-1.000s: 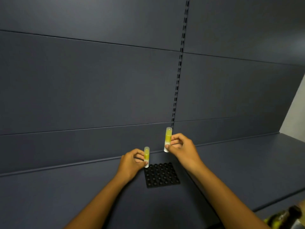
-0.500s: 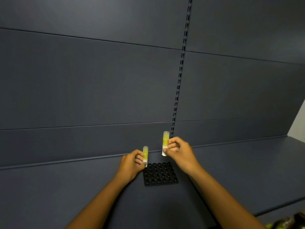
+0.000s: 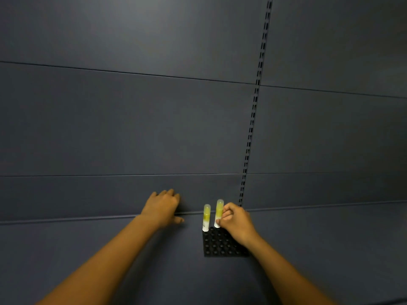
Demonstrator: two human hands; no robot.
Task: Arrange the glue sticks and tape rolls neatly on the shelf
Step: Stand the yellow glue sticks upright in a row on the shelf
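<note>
A black holder with round sockets (image 3: 222, 246) lies on the dark blue shelf (image 3: 330, 249). One yellow-and-white glue stick (image 3: 206, 217) stands upright in its far left corner, with no hand on it. A second glue stick (image 3: 218, 213) stands just to the right of it at the holder's back edge, pinched between the thumb and fingers of my right hand (image 3: 236, 223). My left hand (image 3: 163, 206) hovers to the left of the holder near the shelf's back edge, holding nothing, thumb out and fingers bent away from me. No tape rolls are in view.
The dark back panel (image 3: 132, 128) rises behind the shelf, with a slotted upright rail (image 3: 253, 119) running down to just behind the holder. Bare shelf surface extends left and right of the holder.
My left hand let go of its glue stick, which now stands in the holder, and moved away to the left. My right hand lowered its glue stick beside the first one.
</note>
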